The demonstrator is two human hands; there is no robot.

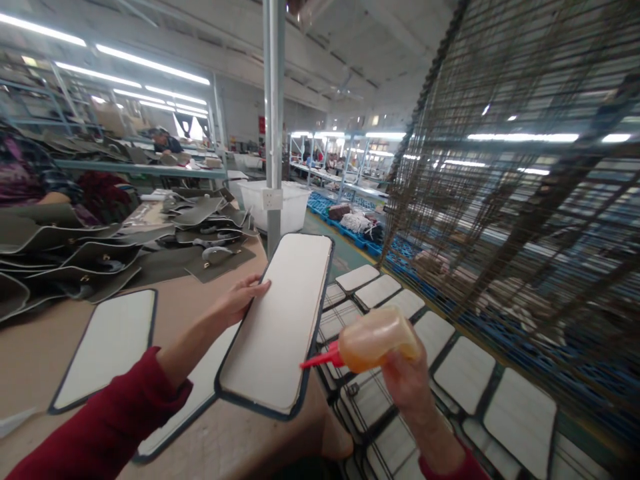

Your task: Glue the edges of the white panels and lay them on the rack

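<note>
My left hand (240, 298) grips the left edge of a long white panel with a dark rim (280, 320), held raised over the corner of the brown worktable (30, 347). My right hand (407, 380) is closed round an orange squeeze bottle (375, 340); its red nozzle (317, 362) points left and almost touches the panel's right edge. Both sleeves are dark red.
Two more white panels (107, 347) lie on the table. Several others rest on a wire rack (450, 373) at lower right. Dark leather pieces (75, 253) are piled at left. A metal post (273, 120), a white bin (280, 203) and a tall wire rack (525, 167) stand ahead.
</note>
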